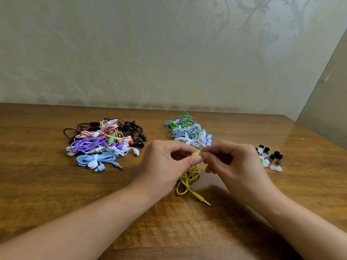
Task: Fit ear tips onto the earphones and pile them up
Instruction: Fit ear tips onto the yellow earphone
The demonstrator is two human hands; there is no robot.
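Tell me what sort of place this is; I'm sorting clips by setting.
Probably a room in a home, not a workshop: a varnished wooden table stands against a wall with floral patterned wallpaper, and earphones lie in loose heaps on the bare wood.

Glossy wooden table point(56, 184); pale floral-patterned wall point(131, 53) behind
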